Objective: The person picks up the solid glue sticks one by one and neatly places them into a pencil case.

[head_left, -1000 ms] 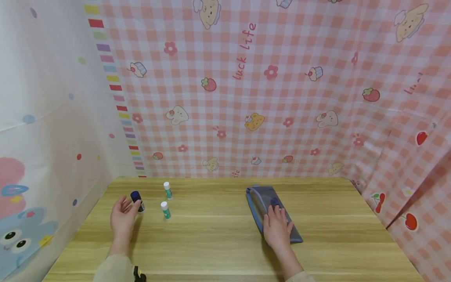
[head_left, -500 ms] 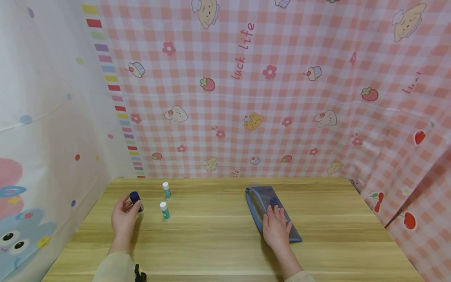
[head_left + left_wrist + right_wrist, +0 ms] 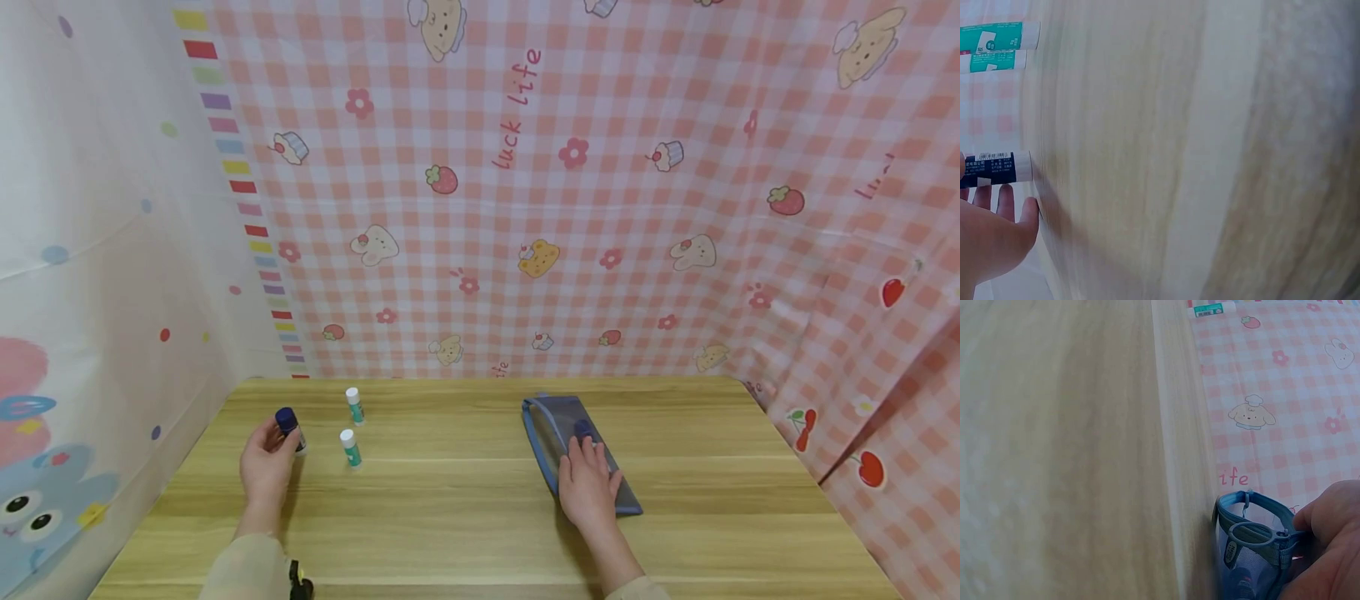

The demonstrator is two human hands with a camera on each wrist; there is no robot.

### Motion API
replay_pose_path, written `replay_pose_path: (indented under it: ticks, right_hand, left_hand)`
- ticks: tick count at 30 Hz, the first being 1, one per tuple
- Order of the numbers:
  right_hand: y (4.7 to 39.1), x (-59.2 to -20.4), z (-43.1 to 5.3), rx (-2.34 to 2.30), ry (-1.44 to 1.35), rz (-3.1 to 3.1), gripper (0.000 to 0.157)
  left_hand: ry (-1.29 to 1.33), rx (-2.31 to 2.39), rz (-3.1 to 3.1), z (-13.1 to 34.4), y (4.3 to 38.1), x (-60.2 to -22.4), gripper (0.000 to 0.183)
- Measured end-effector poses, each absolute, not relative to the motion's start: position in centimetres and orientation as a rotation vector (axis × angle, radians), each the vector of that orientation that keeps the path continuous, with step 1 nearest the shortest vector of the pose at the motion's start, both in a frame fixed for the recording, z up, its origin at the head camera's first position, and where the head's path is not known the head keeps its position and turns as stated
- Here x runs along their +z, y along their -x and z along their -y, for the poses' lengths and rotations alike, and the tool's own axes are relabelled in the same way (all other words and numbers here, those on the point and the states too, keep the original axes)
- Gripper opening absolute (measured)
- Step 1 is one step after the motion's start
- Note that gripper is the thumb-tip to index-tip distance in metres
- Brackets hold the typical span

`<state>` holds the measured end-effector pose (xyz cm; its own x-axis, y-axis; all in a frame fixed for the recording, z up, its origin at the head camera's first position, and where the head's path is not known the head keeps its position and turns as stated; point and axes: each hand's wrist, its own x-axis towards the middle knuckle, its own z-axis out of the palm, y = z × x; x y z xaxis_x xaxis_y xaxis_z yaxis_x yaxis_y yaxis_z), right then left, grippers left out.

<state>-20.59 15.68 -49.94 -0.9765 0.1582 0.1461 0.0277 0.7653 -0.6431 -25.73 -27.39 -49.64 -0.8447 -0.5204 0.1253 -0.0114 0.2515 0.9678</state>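
Observation:
My left hand (image 3: 264, 467) holds a navy-capped glue stick (image 3: 286, 420) between thumb and fingers on the left of the table. Its dark label and white base show in the left wrist view, where the glue stick (image 3: 996, 169) is close to the fingers. On the right, my right hand (image 3: 590, 487) lies over a blue-grey mesh zip pouch (image 3: 570, 410). The right wrist view shows the thumb at the blue zip edge of the pouch (image 3: 1254, 534), whose mouth gapes. A navy-capped item (image 3: 583, 428) shows through the mesh, partly hidden by my fingers.
Two white-capped green glue sticks, a nearer glue stick (image 3: 350, 448) and a farther glue stick (image 3: 355, 407), stand right of my left hand. A pink checked cloth (image 3: 480, 208) hangs behind the wooden table (image 3: 450, 517). A white printed cloth (image 3: 112, 250) hangs on the left.
My left hand has moved slightly right and its fingers have closed round the navy-capped glue stick. The right hand and the pouch have stayed in place.

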Motion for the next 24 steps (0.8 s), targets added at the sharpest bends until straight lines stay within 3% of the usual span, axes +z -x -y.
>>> replay_pose_path:
  ticks: [24]
  right_hand:
    - [20.54,-49.84,-15.57,1.003,0.155,2.773,0.045]
  left_hand:
    - [-0.518,-1.598,2.141,27.12,25.61,-49.82,0.045]
